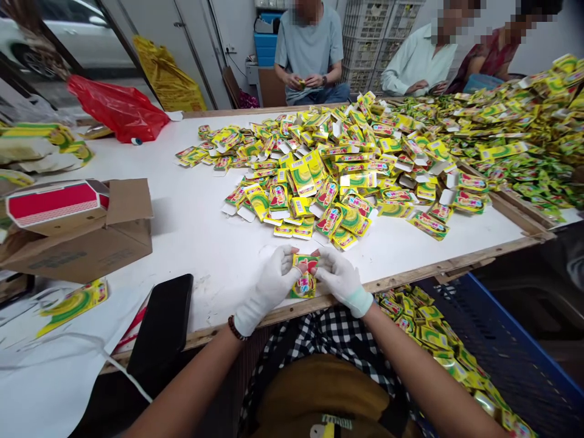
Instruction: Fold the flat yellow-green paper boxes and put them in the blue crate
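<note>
Between my two gloved hands is a small yellow-green printed packet (305,283), held upright over the table's front edge. My left hand (272,281) pinches its left side, thumb on the front. My right hand (340,277) pinches its right side near the top. Both hands wear white gloves with the fingertips bare. Just beyond them a large heap of small yellow-green cardboard boxes (303,176) spreads over the white table (214,237); several have white end flaps standing out.
Left: an open brown carton (91,243) with a red-and-white box (57,204), a black phone (162,322), a red plastic bag (121,109). Right: a heap of packets (515,140) behind wooden strips. Below right, a blue crate (511,340) holds filled packs. Several people sit across the table.
</note>
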Demonstrator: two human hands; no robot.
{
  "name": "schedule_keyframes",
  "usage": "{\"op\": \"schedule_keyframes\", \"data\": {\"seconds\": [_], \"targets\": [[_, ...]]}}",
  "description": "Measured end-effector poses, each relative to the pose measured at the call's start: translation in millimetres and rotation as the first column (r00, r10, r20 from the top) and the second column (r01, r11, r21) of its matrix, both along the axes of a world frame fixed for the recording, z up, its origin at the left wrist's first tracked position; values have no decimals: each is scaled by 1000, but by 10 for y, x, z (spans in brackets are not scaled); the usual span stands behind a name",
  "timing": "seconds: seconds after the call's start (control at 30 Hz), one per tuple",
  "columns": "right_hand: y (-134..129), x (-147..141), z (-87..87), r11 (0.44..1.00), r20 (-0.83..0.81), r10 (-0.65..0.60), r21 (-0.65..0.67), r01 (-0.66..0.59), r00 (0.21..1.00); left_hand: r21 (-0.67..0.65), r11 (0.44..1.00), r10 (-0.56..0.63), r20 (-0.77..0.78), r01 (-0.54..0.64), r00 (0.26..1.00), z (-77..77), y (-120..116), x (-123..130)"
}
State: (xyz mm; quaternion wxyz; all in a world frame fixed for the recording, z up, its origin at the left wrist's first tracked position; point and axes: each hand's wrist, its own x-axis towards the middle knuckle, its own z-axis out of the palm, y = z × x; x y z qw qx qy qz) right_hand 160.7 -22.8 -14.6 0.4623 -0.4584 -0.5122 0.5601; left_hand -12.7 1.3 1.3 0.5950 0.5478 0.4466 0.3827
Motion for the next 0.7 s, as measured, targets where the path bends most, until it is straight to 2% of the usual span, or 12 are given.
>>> {"op": "schedule_keyframes", "data": {"seconds": [0.07,0.17,0.23,0.33,0.4,0.47,0.5,0.53,0.57,0.6,0.63,0.7], "targets": [[11,11,25,999,-94,-4,-38,1,996,-61,997,-44,31,45,999,32,-4,24],[-91,118,141,1000,-57,-18,-15,18,998,-113,988,-117,-91,107,989,110,-18,49],[-250,281,234,997,-27,-73,-16,73,997,-117,991,-88,-149,71,985,178,-1,71],[-617,632,253,978,-86,-175,-127,164,981,-107,994,-51,-134,37,990,307,47,208],[-921,859,102,945,-84,-266,-218,243,960,-101,990,-111,-102,101,989,428,36,440],[-1231,1020,-183,893,11,-380,-256,370,925,-43,964,-264,-52,262,963,578,-38,788],[-1374,1070,-359,861,80,-431,-261,436,899,23,930,-367,-29,368,930,654,-89,983],[-1500,1103,-541,835,150,-465,-255,488,873,119,871,-481,-3,478,877,721,-136,1172],[-1604,1122,-717,817,222,-462,-268,510,858,231,798,-571,-7,557,821,770,-168,1337],[-1682,1131,-875,792,275,-460,-302,530,844,332,736,-607,-62,590,792,793,-173,1465],[-1731,1133,-1005,763,313,-449,-353,541,837,418,688,-595,-143,593,791,787,-145,1543],[-1751,1121,-1157,741,342,-410,-417,527,846,526,656,-418,-343,541,841,694,26,1527]]}}
